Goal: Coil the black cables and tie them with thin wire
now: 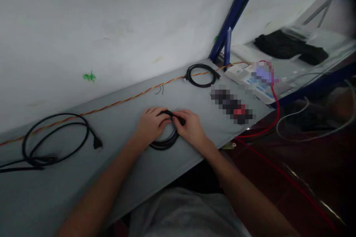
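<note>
left hand [151, 126], right hand [191, 129]: both pinching black cable coil [167, 141] | clear plastic bin [314, 40]: holds black cloth [286, 46]

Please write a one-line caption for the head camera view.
Left hand and right hand hold a coiled black cable on a grey bench, near a twisted red-and-yellow wire.

1. At 2 o'clock, a dark strip [232, 103] is pixelated past naming.
2. At 1 o'clock, an object [263, 73] on a red wire [274, 96] is pixelated too.
3. At 9 o'clock, a black cable [16, 163] runs off the edge.
4. At center, the left hand [151, 126] and right hand [191, 129] hide much of a black cable coil [164, 145].
5. At 11 o'clock, two thin wires [160, 89] are too small to identify.
</note>
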Demonstrator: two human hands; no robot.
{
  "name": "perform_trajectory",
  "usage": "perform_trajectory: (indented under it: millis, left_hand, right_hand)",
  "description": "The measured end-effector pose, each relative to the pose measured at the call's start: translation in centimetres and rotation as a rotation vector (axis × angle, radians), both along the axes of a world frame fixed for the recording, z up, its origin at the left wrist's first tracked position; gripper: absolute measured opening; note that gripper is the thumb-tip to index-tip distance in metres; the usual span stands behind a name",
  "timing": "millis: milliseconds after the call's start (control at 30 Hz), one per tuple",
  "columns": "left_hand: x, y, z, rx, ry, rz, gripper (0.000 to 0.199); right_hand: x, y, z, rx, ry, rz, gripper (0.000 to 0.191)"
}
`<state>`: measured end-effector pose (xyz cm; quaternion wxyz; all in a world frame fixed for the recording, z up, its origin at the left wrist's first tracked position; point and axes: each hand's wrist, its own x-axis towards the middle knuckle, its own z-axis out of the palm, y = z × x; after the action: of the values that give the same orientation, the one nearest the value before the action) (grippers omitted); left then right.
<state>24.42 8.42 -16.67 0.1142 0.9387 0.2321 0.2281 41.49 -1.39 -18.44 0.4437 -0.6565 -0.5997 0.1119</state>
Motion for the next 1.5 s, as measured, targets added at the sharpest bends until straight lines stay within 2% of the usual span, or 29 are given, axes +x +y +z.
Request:
perform_trajectory:
  millis: [233,467,600,767,900,1033,1200,1267,1433,1500]
  left_hand:
    - [0.7,-0.6,0.4,0.093,0.053,0.062,0.020]
    - [1.1,-0.9,0.9,0.171,0.129,0.103,0.026]
    - [1.1,-0.8,0.9,0.120,0.095,0.056,0.025]
    - [0.9,-0.1,0.4,0.017,-0.041,-0.020,0.023]
    - [0.8,0.2,0.2,-0.017,-0.086,-0.030,0.023]
    - [0.8,0.3,0.6,-0.031,-0.060,-0.018,0.022]
    - [0.8,0.2,0.5,-0.010,-0.049,-0.017,0.023]
    - [0.7,0.2,0.4,0.003,-0.055,-0.012,0.024]
    - [0.7,0.0,0.4,-0.035,-0.033,0.027,0.027]
    - [0.7,-0.1,0.7,-0.056,-0.027,0.043,0.032]
  right_hand:
    - [0.1,-0.2,0.2,-0.007,-0.060,0.049,0.027]
    - [0.5,0.4,0.1,-0.040,-0.073,0.060,0.017]
    - [0.2,0.3,0.3,-0.039,-0.011,0.024,0.017]
    - [-0.2,0.5,0.5,-0.039,0.045,-0.053,0.015]
    - [-0.3,0.7,0.2,-0.038,0.109,-0.074,0.011]
    - [-0.6,0.5,0.0,-0.035,0.206,-0.096,0.025]
    - [-0.9,0.0,0.2,-0.008,0.017,-0.064,0.008]
    - [-1.1,-0.1,0.1,-0.011,-0.023,-0.068,0.011]
    - [-1.5,-0.3,-0.3,-0.042,0.039,-0.121,0.027]
    - [-1.5,-0.3,-0.3,-0.046,-0.015,-0.125,0.021]
